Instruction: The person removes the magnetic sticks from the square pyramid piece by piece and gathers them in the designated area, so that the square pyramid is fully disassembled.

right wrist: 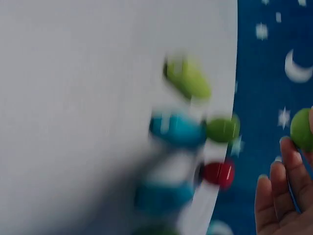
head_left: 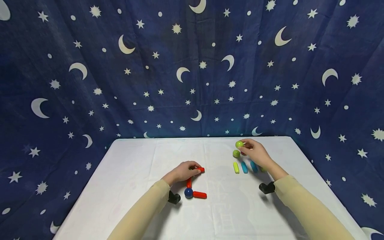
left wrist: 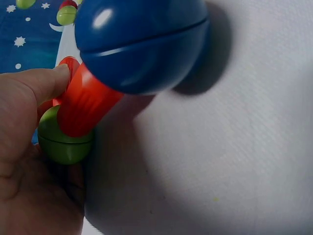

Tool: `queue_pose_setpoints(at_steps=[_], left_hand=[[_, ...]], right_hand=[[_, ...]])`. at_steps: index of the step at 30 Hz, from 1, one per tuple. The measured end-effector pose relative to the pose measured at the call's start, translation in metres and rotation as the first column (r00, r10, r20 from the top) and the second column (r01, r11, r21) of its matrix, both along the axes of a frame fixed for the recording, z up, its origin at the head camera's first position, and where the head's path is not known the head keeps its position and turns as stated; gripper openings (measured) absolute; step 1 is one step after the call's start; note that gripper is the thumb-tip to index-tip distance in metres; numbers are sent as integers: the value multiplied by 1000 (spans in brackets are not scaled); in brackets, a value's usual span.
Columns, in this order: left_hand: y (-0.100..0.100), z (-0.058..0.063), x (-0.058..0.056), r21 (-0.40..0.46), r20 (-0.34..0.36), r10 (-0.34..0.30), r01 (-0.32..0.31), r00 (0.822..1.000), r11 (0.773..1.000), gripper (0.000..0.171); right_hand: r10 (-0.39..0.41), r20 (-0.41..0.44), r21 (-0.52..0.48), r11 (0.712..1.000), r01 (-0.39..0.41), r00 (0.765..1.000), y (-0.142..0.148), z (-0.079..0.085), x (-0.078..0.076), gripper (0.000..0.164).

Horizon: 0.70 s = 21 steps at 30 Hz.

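- Evidently, two jobs are shared out at this moment: a corner of joined pieces is minded by the left hand [head_left: 185,171], and a lime-green ball [head_left: 239,144] is carried by the right hand [head_left: 256,154].
- The joined piece lies at the near middle of the white table [head_left: 168,220]: a dark blue ball [head_left: 188,193] is met by a lower red rod [head_left: 200,195] and by a middle red rod [head_left: 189,183], whose other end is set against a darker green ball [left wrist: 66,139].
- For the step to be done well, the ball is best brought over in a light pinch, with its far side left bare, and the joined corner is best pressed only lightly, so that no joint is twisted loose (a judgement, since the joints' strength cannot be seen).
- By the left hand, an upper red rod [head_left: 201,170] is pinched beside the darker green ball; the thumb is laid along the rod, while the fingers behind are mostly hidden.
- By the right hand, the lime-green ball is grasped at the fingertips, apparently lifted off the table; the remaining fingers are spread loosely and hold nothing.
- Beneath and near that hand, a second green ball [head_left: 236,153], a red ball [right wrist: 220,174], a yellow-green rod [head_left: 236,167] and two blue rods [head_left: 244,167] are laid out, blurred in the right wrist view.
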<state>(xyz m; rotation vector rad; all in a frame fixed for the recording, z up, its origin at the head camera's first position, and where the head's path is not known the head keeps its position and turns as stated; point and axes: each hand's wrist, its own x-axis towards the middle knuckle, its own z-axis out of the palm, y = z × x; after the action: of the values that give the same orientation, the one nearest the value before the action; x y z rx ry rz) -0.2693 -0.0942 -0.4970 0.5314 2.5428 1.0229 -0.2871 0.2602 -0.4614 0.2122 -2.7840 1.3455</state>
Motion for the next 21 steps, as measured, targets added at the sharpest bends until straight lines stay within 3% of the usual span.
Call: queue_pose_setpoints(at_steps=[4,9,21], left_hand=[[-1,0,0,-5,3,7,-7,1000,1000,22],[-1,2,1,1,9,6,-6,1000,1000,22],[-1,1,2,11,-18,-16,16,1000,1000,21]], right_hand=[[-122,42,63,991,119,992,29,-1,-5,64],[-194,108,108,977,183,975,47,-10,-11,64],[-212,193,181,967,178,958,55,-24,-17,56]])
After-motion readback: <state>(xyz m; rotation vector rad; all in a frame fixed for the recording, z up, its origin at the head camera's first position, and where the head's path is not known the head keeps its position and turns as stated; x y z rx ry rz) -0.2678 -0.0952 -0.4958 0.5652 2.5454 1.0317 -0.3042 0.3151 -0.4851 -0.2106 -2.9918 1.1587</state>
